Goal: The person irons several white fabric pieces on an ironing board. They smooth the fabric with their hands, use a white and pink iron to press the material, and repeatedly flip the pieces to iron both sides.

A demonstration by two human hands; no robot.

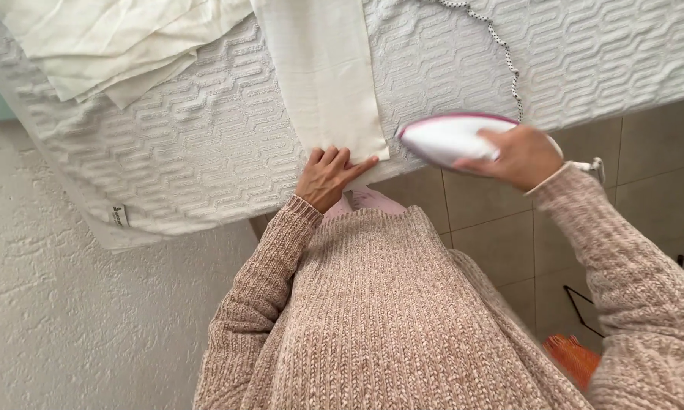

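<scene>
- Two hands at work over a white quilted cover (205,137), seen from above, both in sleeves of a pinkish knitted sweater (387,311).
- Left hand (328,176): flat and unclenched, fingers (340,161) spread and pressed on the near end of a cream cloth strip (323,76), grasping nothing.
- Cream cloth strip: lying flat on the quilted cover, running from the top edge of the view down to the cover's near edge, its lower end under the fingertips.
- Right hand (520,156): clenched around a white iron with a pink rim (448,138), held just to the right of the strip's lower end, near but apart from the left hand.
- Iron: pointed tip turned toward the strip, body at the cover's near edge, partly over the tiled floor (509,243); contact with the cover impossible to tell.
- Speckled black-and-white cord (501,49): trailing over the cover from the top of the view down toward the iron.
- Stack of folded cream cloths (114,45): at the upper left on the cover, well apart from both hands.
- Small label (119,217): at the cover's lower left edge.
- Rough white wall (76,319) at the left; an orange object (573,357) on the floor at the lower right, too cut off to identify.
</scene>
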